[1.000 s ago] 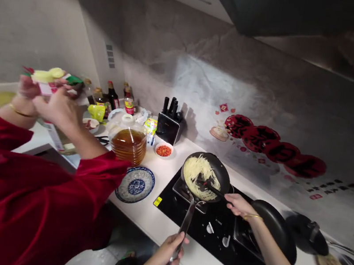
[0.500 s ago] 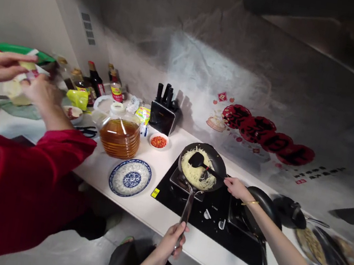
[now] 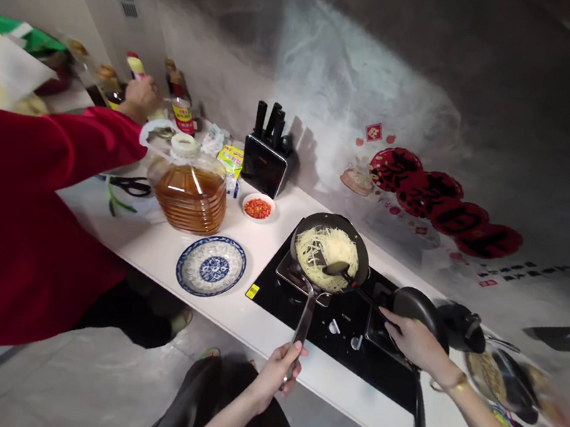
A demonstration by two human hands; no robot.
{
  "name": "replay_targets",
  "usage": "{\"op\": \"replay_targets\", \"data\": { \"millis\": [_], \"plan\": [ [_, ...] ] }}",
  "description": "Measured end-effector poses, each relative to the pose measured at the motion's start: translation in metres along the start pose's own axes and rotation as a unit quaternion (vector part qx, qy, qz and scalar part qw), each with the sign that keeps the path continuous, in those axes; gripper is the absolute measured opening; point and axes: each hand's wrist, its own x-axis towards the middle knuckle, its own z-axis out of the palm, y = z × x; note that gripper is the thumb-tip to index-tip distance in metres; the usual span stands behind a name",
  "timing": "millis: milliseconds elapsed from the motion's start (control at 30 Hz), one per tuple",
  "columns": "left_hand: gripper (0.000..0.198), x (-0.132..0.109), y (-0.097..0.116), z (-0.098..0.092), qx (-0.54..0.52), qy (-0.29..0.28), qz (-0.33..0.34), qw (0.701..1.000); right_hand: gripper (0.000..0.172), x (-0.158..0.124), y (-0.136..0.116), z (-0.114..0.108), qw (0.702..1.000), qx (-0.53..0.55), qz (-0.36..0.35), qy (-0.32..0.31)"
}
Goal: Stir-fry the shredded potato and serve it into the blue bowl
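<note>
My left hand (image 3: 282, 370) is closed around the metal handle of a frying pan (image 3: 364, 251) on the left burner. Pale shredded food (image 3: 319, 244), like potato or noodle strands, covers much of the pan's bottom. In my right hand (image 3: 415, 341) is the handle of a black spatula (image 3: 339, 269); its blade rests in the shreds at the pan's right side. Part of the spatula's grip is hidden by my fingers. A blue-and-white plate (image 3: 214, 269) lies on the counter left of the stove.
A co-worker in a red sleeve (image 3: 96, 140) reaches toward sauce bottles at left. An oil jug (image 3: 193, 195), a bowl of chopped red chillies (image 3: 258, 208) and a knife block (image 3: 265, 165) stand along the counter. Another pan (image 3: 415, 310) occupies the right burner.
My right hand has moved right and down, drawing the spatula from the pan's middle toward its right side. My left hand keeps the handle. The co-worker's arm now stretches to the bottles.
</note>
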Motion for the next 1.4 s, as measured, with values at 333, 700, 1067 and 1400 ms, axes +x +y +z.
{"op": "replay_targets", "data": {
  "millis": [333,700,1067,1400],
  "plan": [
    [0.050,-0.029,0.003,-0.003,0.294,0.126,0.153,0.935,0.048,0.063,-0.015,-0.010,0.999,-0.029,-0.019,0.032],
    [0.019,0.149,-0.035,0.135,0.673,-0.034,0.226,0.704,0.051,0.017,0.012,0.013,0.996,0.036,0.038,0.066],
    [0.028,0.127,-0.050,0.147,0.779,0.002,0.241,0.579,0.046,0.050,0.024,-0.020,0.995,-0.069,-0.040,0.053],
    [0.056,-0.029,-0.002,0.017,0.479,0.303,0.240,0.788,0.034,0.039,0.033,-0.075,0.997,-0.018,-0.071,0.005]
  ]
}}
